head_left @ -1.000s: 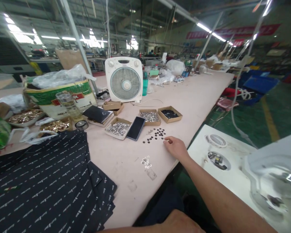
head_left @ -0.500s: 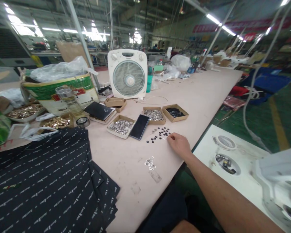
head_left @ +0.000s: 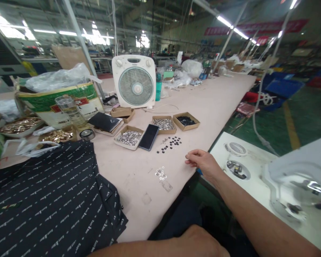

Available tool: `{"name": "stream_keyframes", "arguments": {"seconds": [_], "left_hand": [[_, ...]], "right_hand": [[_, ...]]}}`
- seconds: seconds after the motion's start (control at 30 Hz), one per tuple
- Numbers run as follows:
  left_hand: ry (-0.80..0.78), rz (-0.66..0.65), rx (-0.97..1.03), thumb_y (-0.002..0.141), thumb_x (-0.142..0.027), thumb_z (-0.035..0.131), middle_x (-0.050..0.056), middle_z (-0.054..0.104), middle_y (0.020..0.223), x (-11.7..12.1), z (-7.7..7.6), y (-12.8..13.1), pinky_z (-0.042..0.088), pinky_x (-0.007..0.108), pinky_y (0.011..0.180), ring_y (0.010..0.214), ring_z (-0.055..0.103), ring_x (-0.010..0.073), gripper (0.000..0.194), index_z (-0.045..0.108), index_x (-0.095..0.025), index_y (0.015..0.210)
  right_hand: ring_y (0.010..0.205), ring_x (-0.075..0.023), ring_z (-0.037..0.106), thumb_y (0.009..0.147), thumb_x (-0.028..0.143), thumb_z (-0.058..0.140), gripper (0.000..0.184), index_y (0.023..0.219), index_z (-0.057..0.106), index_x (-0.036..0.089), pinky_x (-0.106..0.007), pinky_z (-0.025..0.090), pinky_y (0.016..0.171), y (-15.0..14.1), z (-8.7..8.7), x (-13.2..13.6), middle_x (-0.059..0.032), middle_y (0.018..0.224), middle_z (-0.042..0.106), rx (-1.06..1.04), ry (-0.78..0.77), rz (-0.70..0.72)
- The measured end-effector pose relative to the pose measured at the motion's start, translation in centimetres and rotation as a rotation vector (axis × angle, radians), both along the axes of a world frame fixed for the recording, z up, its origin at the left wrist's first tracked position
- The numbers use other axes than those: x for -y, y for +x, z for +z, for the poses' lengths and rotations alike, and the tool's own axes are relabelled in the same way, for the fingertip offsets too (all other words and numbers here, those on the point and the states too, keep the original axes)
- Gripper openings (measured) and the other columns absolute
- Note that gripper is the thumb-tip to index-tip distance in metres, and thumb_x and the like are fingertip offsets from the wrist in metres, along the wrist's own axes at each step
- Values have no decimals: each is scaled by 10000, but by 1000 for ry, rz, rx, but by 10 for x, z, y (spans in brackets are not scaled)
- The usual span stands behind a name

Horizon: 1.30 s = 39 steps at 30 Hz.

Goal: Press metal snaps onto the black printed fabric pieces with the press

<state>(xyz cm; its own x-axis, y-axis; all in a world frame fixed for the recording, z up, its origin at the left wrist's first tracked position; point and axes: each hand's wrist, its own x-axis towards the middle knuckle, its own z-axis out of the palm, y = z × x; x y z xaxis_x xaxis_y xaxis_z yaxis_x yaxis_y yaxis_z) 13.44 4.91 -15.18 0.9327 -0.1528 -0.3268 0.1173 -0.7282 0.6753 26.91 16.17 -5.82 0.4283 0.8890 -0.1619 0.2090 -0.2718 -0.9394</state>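
My right hand (head_left: 203,163) hovers by the table's right edge, its fingers bent and pressed together; whatever they hold, if anything, is too small to make out. To its left lie several small black snap caps (head_left: 171,143), with a few silver pieces among them. A loose cluster of silver snap parts (head_left: 161,173) lies nearer to me. My left hand (head_left: 203,242) is low at the bottom of the view, over my lap, with its fingers hidden. Dark cloth with a white print (head_left: 53,200) covers the table's left front.
Open boxes of silver parts (head_left: 128,138) and black parts (head_left: 187,121) stand around a phone (head_left: 149,137). Behind are a white fan (head_left: 135,82), a notebook (head_left: 105,122) and a glass jar (head_left: 72,112). A white machine (head_left: 291,185) stands at the right.
My right hand has drawn away from the black caps toward the table edge. My left forearm and hand have come into view at the bottom. The camera view has shifted somewhat.
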Motion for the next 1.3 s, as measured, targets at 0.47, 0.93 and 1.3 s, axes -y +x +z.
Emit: {"name": "stream_keyframes", "arguments": {"seconds": [0.47, 0.93, 1.3], "left_hand": [[305, -78, 547, 862, -211, 564, 28, 709, 871, 36, 51, -70, 469, 255, 700, 844, 666, 170, 191, 616, -179, 1043], [358, 27, 863, 859, -115, 518, -9, 646, 718, 70, 77, -109, 442, 275, 612, 630, 608, 140, 285, 602, -184, 1122], [415, -26, 947, 947, -153, 498, 3, 592, 695, 74, 87, -109, 431, 294, 631, 623, 602, 166, 135, 609, -143, 1023]], "right_hand": [[752, -231, 736, 745, 425, 741, 321, 994, 706, 224, -337, 586, 685, -57, -25, 314, -53, 879, 778, 2, -150, -211], [716, -221, 747, 829, 348, 697, 234, 1055, 735, 301, -320, 615, 635, -100, -16, 368, -12, 908, 799, 95, 10, -256], [676, -90, 735, 901, 169, 657, 370, 1238, 640, 323, -162, 586, 627, -103, -8, 373, 93, 947, 796, 346, 213, -165]]}}
